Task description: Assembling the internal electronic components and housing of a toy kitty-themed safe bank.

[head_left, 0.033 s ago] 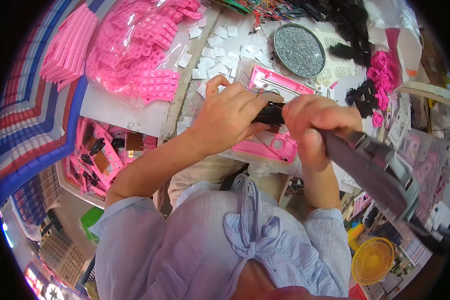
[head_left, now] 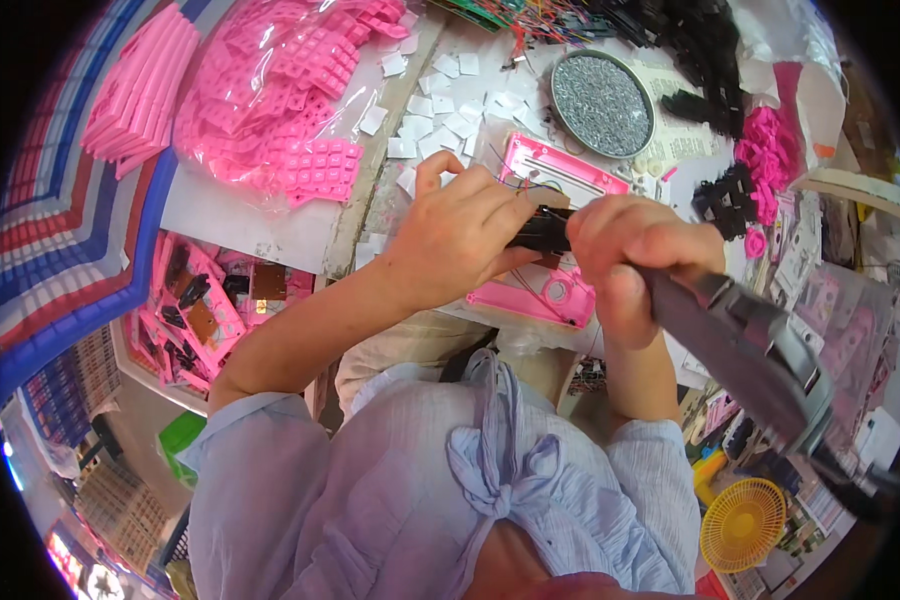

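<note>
My right hand (head_left: 635, 245) is wrapped round a dark grey electric screwdriver (head_left: 735, 335), whose back end slants toward the lower right. The front of the tool points at a black plastic part (head_left: 542, 230). Thumb and fingers of my left hand (head_left: 460, 220) close on this part from the left; the tool's tip is hidden. Under both hands lies an open pink plastic casing (head_left: 545, 302) with thin wires and a brown board (head_left: 555, 215) inside it.
Beyond the casing stands a round tin of small metal screws (head_left: 602, 105), beside scattered white squares (head_left: 435, 105). Pink keypads in a clear bag (head_left: 270, 110) lie at the left, above a box of pink casings (head_left: 205, 310). A yellow basket (head_left: 743, 525) is at lower right.
The back end of the screwdriver has shifted slightly. Both hands keep their places at the black part.
</note>
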`<action>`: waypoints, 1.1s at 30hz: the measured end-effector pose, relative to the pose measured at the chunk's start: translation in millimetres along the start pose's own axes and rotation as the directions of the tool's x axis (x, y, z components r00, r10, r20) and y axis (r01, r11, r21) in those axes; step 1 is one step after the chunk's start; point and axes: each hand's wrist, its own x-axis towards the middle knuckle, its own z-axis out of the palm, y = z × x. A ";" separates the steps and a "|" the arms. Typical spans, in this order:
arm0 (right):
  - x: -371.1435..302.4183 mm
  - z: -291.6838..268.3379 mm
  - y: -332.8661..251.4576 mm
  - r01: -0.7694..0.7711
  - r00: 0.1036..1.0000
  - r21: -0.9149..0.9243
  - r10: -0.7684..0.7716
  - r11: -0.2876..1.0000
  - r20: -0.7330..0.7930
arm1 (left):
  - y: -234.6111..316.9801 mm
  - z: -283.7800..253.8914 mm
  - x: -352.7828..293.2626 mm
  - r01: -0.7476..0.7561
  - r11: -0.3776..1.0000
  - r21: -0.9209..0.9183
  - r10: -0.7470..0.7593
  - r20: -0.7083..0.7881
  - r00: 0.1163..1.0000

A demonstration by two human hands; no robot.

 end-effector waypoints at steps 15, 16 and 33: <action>11.2 -26.2 8.6 -0.245 0.969 0.146 0.235 0.959 0.083 | -6.4 0.7 0.8 -0.100 0.993 0.065 0.097 0.039 0.994; 10.1 -30.7 6.4 -0.307 0.951 0.135 0.299 0.942 0.074 | -6.4 -1.2 1.7 -0.095 0.993 0.071 0.092 0.048 0.995; -7.9 -66.0 -8.0 -0.733 0.550 -0.565 0.819 0.380 -0.162 | -12.2 25.9 -12.1 0.328 0.717 -0.615 -0.390 0.036 0.920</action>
